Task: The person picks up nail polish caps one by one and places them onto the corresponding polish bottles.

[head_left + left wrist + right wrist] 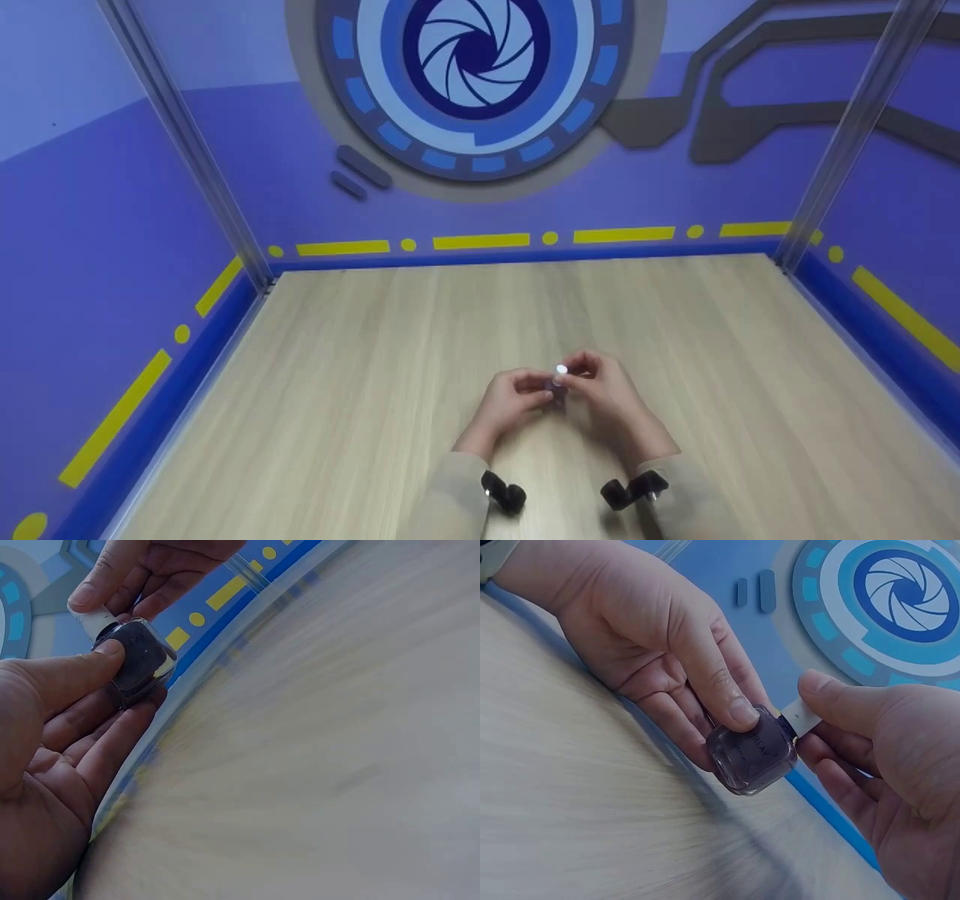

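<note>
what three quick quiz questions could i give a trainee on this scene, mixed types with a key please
1. True or false: the left hand holds the dark bottle with its thumb on one face and fingers on the opposite side.

2. Multiple choice: what does the right hand pinch?
a) a pen
b) the white cap
c) the table's edge

3. Fill in the blank: the bars and dots along the bottom of the back wall are coloured ____.

Key: 1 true; 2 b; 3 yellow
</note>
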A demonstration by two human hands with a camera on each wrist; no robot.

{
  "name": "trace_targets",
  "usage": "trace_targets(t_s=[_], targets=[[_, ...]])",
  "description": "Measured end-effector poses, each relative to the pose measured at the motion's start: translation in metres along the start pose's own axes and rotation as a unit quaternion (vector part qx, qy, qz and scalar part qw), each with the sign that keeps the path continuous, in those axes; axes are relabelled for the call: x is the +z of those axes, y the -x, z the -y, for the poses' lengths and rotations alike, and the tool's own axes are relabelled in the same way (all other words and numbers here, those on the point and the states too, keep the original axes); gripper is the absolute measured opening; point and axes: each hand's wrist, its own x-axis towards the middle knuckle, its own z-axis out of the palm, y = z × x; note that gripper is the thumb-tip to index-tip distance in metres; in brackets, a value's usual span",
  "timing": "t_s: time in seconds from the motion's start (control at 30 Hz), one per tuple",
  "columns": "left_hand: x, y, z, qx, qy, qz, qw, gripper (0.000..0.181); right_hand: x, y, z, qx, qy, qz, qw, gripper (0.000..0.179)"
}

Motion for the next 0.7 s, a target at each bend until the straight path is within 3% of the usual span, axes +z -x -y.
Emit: trace_targets(t_s=[0.33,0.7], targets=[[-0.0008,0.0012,-0.0018,-0.013,-0.006,-0.004,0.9999,0.025,-0.0028,0.0032,0.0009,-0.002,-0.045,0.023,0.9987,0.038],[-0.0003,0.0002,-0.0016,-0.009,-0.008,-0.009,0.9999,0.025,-0.0041,0.0035,0.002,-0.021,-0.021,0.037,0.9989,0.026]])
